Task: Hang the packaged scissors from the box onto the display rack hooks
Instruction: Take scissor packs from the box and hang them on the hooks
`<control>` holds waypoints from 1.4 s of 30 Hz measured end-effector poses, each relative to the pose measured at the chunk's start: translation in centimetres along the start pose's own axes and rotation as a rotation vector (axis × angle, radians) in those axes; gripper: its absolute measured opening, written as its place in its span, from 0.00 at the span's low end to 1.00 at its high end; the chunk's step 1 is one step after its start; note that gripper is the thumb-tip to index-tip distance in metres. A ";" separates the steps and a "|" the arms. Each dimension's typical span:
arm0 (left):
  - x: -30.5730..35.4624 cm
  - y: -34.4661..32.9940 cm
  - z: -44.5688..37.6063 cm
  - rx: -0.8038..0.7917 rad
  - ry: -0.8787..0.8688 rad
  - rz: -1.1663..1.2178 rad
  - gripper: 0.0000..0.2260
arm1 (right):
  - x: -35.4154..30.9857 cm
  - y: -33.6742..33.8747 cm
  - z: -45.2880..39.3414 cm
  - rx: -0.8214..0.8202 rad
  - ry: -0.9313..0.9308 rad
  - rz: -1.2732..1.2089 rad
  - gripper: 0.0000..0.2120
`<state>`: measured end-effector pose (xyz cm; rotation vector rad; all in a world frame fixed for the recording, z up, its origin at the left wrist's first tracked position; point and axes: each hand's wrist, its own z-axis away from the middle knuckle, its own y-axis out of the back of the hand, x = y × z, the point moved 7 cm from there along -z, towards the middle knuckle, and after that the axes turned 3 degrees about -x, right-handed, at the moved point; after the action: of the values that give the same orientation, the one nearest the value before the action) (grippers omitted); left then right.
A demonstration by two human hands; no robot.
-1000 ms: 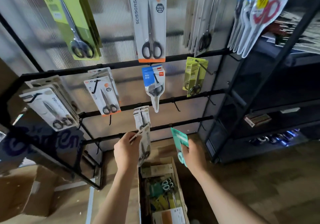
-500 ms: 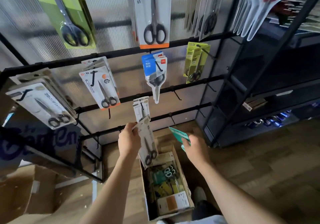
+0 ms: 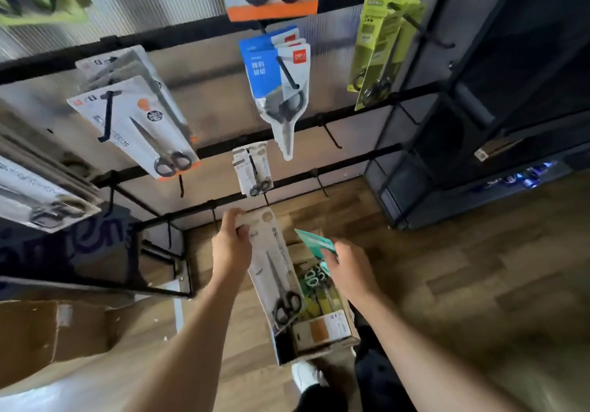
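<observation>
Far to the left of both hands, grey-white scissor packs (image 3: pixel 41 194) hang in a thick stack from the display rack (image 3: pixel 191 33), and below them a flattened brown carton (image 3: pixel 54 332) lies on the floor. Up and left of the left hand, white packs with an orange strip (image 3: pixel 137 130) hang tilted on a black hook.

The left hand (image 3: pixel 231 245) pinches the top edge of a white packaged scissors (image 3: pixel 274 271), thumb over the card's front and fingers curled behind it. The pack hangs down from that grip, its black handles low over the box. Its top edge sits just beneath the lowest rack bar, close to a bare hook (image 3: pixel 266 201), not on it. Directly above the left hand, small white packs (image 3: pixel 252 169) hang on a hook, and higher up blue-and-white packs (image 3: pixel 281 92).

Below and between the hands stands the open cardboard box (image 3: pixel 319 347). It holds more packs packed upright: green and yellow cards, a pair of pale green handles, and a white-and-orange card at the near end.

The right hand (image 3: pixel 348 271) grips a teal pack (image 3: pixel 316 242), fingers curled round its lower part, just above the box's far right side. Up and right of it hang lime-green packs (image 3: pixel 380 47), and farther right a dark shelving unit (image 3: pixel 479 118) stands on the wooden floor (image 3: pixel 479 284).
</observation>
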<state>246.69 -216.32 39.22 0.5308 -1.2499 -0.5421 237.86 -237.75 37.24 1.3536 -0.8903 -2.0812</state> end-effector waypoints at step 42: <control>-5.4 -12.9 8.1 -0.540 0.516 0.587 0.26 | 8.2 -5.1 2.3 -0.224 -0.302 -0.241 0.16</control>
<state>236.43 -223.31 28.88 -0.1593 -0.6679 -0.2003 232.33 -239.62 29.25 1.0916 -0.6059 -2.5328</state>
